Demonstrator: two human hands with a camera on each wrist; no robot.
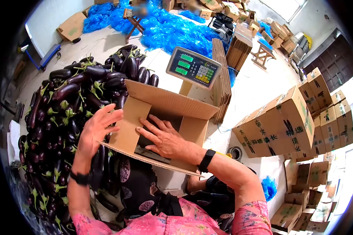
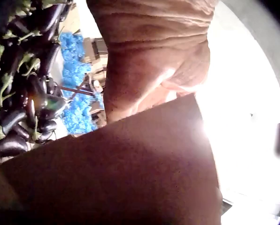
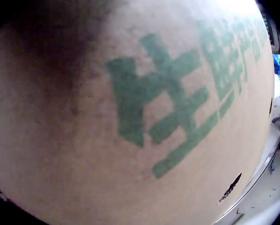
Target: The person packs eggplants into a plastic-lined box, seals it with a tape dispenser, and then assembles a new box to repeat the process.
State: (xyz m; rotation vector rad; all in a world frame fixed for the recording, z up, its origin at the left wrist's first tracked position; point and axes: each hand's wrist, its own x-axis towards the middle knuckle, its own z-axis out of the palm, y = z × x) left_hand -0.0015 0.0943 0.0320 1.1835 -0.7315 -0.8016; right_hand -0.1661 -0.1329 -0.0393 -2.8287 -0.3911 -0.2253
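An open cardboard box (image 1: 166,96) sits in front of the person, over the lap in the head view, its long flaps standing up. The right hand (image 1: 162,137) reaches into it, fingers spread and extended, fingertips near the left inner panel (image 1: 130,121). Beside the box's left end is the left hand (image 1: 98,131), raised with fingers apart and nothing held. In the left wrist view, the left hand (image 2: 156,70) is partly hidden behind a cardboard flap (image 2: 126,168). Cardboard with green print (image 3: 163,98) fills the right wrist view, where the right hand does not show.
A large heap of eggplants (image 1: 62,129) lies at the left. Behind the box stands a scale display (image 1: 193,67), with flattened cartons (image 1: 221,82) to its right. Printed boxes (image 1: 276,125) are stacked at the right. Blue plastic film (image 1: 166,29) spreads over the floor behind.
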